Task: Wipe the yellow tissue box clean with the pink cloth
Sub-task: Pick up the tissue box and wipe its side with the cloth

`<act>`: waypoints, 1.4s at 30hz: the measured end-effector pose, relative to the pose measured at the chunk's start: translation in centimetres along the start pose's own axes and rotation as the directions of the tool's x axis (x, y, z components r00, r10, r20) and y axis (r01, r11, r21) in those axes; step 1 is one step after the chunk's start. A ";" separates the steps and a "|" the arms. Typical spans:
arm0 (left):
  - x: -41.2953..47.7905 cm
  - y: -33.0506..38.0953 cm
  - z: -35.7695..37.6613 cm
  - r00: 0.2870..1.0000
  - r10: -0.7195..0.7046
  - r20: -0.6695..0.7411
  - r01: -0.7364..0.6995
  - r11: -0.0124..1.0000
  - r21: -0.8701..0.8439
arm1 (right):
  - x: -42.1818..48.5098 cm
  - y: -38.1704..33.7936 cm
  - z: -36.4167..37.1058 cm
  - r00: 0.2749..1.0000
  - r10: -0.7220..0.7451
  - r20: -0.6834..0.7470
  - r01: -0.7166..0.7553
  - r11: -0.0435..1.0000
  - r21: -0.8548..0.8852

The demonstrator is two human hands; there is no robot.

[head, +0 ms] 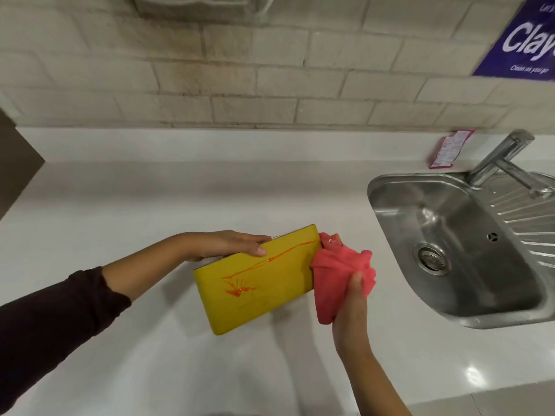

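two hands in view, both at work on the white surface (126, 205), left of the steel sink (390, 187).

yellow tissue box (258, 283): stands tilted on the surface, broad face turned up toward the camera, its right end just beside the sink side of the surface. broad face carries an orange-red streak (288, 253) running from the upper right corner down to a splatter near the lower left. unwiped as far as can be seen.

left hand (228, 244): laid flat over the box's top edge, fingers extended, thumb on the near face. its grip is a steadying press, not a full clasp.

right hand (350, 298): grip clamped on the bunched pink cloth (336, 277), which touches the box's right end at the upper corner, right where the streak begins.

judgement: step in hand is the start of the wipe; cloth at contact, most of the mess remaining.

next move calls for: drawing the cloth leftward and down along the streak, firm pressure, left hand bracing the box so it does not slide or tip. splatter likely needs a second pass with a clean fold, since the liquid may smear.

other: tap (498, 163) at the sink; small pink sachet (447, 150) by the wall, well apart.
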State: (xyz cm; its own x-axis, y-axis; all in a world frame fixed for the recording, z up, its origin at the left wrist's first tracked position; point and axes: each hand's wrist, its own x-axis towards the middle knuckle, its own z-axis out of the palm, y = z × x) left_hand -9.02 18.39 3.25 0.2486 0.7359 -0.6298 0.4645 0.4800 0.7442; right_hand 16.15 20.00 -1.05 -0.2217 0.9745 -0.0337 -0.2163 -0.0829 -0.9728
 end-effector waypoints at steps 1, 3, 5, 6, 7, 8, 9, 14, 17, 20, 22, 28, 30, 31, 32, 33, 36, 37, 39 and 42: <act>0.0 0.1 0.0 1.000 -0.004 0.007 0.004 1.000 0.011 | 0.1 -0.1 0.3 0.995 -0.065 0.078 0.071 0.994 -0.082; -0.1 0.3 -0.1 1.000 -0.019 0.002 0.019 0.999 0.032 | 0.5 -0.1 1.0 0.977 -0.145 0.159 0.179 0.957 -0.228; -0.1 0.4 0.0 1.000 -0.026 -0.018 0.027 0.999 0.036 | 0.9 0.3 1.4 0.972 -0.192 0.138 0.225 0.928 -0.297; 0.0 0.4 0.0 0.999 -0.026 -0.028 0.027 0.999 0.035 | 1.2 0.5 1.6 0.975 -0.193 0.105 0.217 0.928 -0.305; 0.0 0.3 0.0 0.999 -0.025 -0.036 0.026 0.999 0.033 | 1.4 0.8 1.7 0.977 -0.200 0.075 0.214 0.924 -0.317; 0.0 0.3 0.0 0.999 -0.021 -0.044 0.023 0.999 0.036 | 1.5 1.0 1.8 0.974 -0.220 0.057 0.226 0.912 -0.343; 0.1 0.3 0.1 0.998 -0.020 -0.054 0.022 0.999 0.045 | 1.6 1.3 1.9 0.969 -0.239 0.057 0.243 0.898 -0.368; 0.2 0.2 0.3 0.994 -0.053 -0.091 0.060 0.995 0.083 | 1.6 1.7 1.9 0.939 -0.290 0.188 0.345 0.816 -0.464; 0.0 0.3 0.5 0.994 -0.049 -0.098 0.056 0.996 0.069 | 1.9 1.7 1.1 0.828 -0.365 0.425 0.551 0.665 -0.503; 0.0 0.1 0.7 0.994 -0.022 -0.110 0.028 0.998 0.050 | 2.4 1.9 -0.8 0.707 -0.357 0.610 0.684 0.561 -0.465; 0.1 -0.1 0.7 0.993 -0.013 -0.119 0.019 0.999 0.051 | 2.7 1.8 -1.6 0.666 -0.354 0.657 0.723 0.524 -0.451; 0.1 -0.3 0.9 0.992 -0.031 -0.124 0.039 0.997 0.067 | 1.5 2.1 1.3 0.848 -0.390 0.359 0.526 0.703 -0.479; 0.2 -0.3 0.9 0.987 -0.047 -0.151 0.055 0.997 0.052 | 1.4 2.1 2.0 0.862 -0.386 0.329 0.507 0.677 -0.533; 0.2 -0.3 0.9 0.986 -0.054 -0.157 0.061 0.997 0.039 | 1.6 2.2 2.0 0.854 -0.388 0.347 0.520 0.655 -0.549; 0.3 -0.3 0.9 0.986 -0.060 -0.157 0.065 0.998 0.026 | 1.9 2.3 1.8 0.841 -0.387 0.378 0.540 0.637 -0.550; 0.3 -0.4 0.9 0.986 -0.065 -0.155 0.068 0.998 0.016 | 2.1 2.3 1.5 0.829 -0.375 0.414 0.556 0.630 -0.543; 0.2 -0.3 0.8 0.986 -0.066 -0.155 0.067 0.998 -0.002 | 3.1 2.3 -0.3 0.752 -0.305 0.585 0.647 0.510 -0.566; 0.2 -0.3 0.8 0.986 -0.065 -0.151 0.066 0.998 -0.002 | 3.5 2.2 -0.9 0.710 -0.281 0.645 0.693 0.442 -0.570; 0.1 -0.3 0.8 0.987 -0.060 -0.147 0.062 0.998 0.011 | 4.2 1.9 -1.8 0.665 -0.252 0.703 0.728 0.427 -0.536; 0.0 -0.2 1.0 0.986 -0.048 -0.157 0.054 0.998 0.031 | 3.7 2.1 -1.2 0.743 -0.324 0.586 0.643 0.589 -0.490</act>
State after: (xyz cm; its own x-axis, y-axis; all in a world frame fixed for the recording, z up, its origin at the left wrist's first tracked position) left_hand -8.30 17.81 2.89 0.0892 0.7779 -0.6221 0.5029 0.5039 0.7023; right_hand 16.07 23.64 -3.50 -0.6516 0.6291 0.4239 0.1958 0.6794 -0.7072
